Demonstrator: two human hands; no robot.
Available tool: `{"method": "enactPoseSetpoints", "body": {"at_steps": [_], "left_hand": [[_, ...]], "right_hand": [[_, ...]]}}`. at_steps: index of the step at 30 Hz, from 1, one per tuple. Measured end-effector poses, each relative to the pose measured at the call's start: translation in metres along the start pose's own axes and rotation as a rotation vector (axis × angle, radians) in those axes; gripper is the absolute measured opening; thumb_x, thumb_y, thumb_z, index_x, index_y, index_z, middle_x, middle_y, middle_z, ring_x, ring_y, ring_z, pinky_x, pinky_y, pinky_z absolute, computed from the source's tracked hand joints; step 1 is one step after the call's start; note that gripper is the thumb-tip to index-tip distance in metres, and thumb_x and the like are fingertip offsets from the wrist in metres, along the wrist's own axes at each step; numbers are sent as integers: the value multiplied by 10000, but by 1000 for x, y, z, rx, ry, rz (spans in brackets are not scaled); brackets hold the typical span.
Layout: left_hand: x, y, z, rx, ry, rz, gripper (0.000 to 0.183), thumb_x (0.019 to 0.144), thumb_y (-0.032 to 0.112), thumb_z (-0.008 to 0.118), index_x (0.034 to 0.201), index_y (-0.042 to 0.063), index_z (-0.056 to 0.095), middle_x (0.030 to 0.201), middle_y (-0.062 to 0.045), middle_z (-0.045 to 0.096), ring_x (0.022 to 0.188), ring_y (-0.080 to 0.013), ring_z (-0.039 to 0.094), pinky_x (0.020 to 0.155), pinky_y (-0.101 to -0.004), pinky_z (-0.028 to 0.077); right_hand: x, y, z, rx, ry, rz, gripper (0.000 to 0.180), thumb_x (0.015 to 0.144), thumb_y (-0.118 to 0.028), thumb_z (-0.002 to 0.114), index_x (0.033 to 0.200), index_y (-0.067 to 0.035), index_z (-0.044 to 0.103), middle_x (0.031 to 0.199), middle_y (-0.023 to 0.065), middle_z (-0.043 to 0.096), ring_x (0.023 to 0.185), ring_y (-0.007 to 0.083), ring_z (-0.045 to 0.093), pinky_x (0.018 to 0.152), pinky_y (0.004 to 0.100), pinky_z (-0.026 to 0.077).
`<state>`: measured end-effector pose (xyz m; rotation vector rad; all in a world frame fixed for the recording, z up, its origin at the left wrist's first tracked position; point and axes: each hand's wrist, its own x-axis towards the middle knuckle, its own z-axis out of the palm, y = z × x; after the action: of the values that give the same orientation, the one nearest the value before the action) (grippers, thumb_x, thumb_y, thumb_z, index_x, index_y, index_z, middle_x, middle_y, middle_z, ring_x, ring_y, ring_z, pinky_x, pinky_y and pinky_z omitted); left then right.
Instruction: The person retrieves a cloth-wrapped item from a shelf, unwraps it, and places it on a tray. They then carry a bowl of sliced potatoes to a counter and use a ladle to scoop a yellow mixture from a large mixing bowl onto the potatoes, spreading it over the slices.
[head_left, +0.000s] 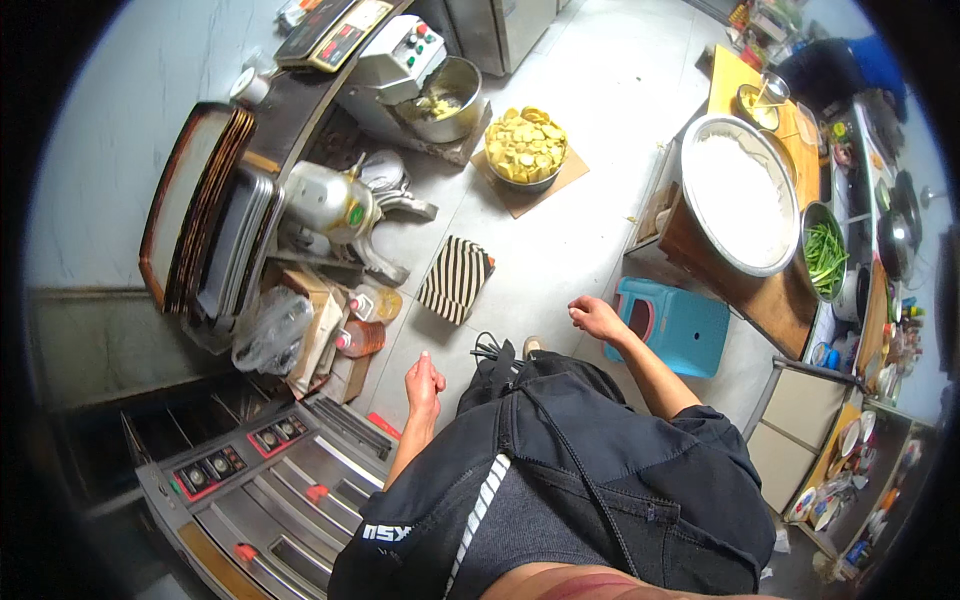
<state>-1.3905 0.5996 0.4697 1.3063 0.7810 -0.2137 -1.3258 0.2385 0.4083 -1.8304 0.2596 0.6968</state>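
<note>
Both of my hands hang over the tiled floor and hold nothing visible. My left hand (424, 384) is loosely curled, thumb pointing forward, near the bottles and the deck oven. My right hand (594, 316) has its fingers curled in, beside a turquoise plastic stool (694, 337). Ahead on the floor stands a black-and-white striped box or bag (456, 281). Farther off, a metal bowl heaped with yellow slices (527, 146) rests on a piece of cardboard (574, 166). To the right, a large metal basin of white flour-like content (739, 196) sits on a wooden worktop.
Left are a dough mixer (450, 97), stacked baking trays (236, 240), oil bottles (364, 339) and the deck oven (277, 495). A basin of green vegetables (825, 251) stands right. Another person in blue (874, 67) is at the far right.
</note>
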Motion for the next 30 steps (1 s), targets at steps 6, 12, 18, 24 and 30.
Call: {"method": "enactPoseSetpoints", "body": {"at_steps": [6,12,18,24,30], "left_hand": [[71,11,33,139,-38,-85,398,936,292,500,600,131,359,498,27,294,407,-113,345,403,-262,285],[182,-11,0,200,112,-331,333,894,325,547,684,110,404,505,2,359,424,-148,447,366,-262,333],[263,18,-18,123,418,-565,272,873,308,563,729,107,450,533,-21,414,471,-162,498,395,-258,412],[326,92,39,-1,268,-459,190,893,251,539,810,94,473,603,-37,485,541,-174,546,483,-250,484],[374,124,105,-25,117,-358,156,891,215,543,814,88,496,696,-56,548,616,-174,585,532,-258,497]], "right_hand": [[46,-36,-22,-28,-21,-84,319,865,-260,508,979,18,614,782,110,647,732,189,611,709,328,482],[114,-52,-61,-103,35,-28,329,859,-286,526,979,6,618,830,148,654,800,254,626,756,357,482],[189,-90,-118,-224,100,99,357,863,-314,521,972,10,620,894,206,647,889,322,619,804,388,473],[276,-128,-161,-245,108,106,406,863,-362,522,958,19,621,898,228,637,875,347,616,791,408,468],[357,-151,-257,-394,184,76,444,869,-369,530,1042,33,605,983,224,638,961,335,607,833,395,464]]}}
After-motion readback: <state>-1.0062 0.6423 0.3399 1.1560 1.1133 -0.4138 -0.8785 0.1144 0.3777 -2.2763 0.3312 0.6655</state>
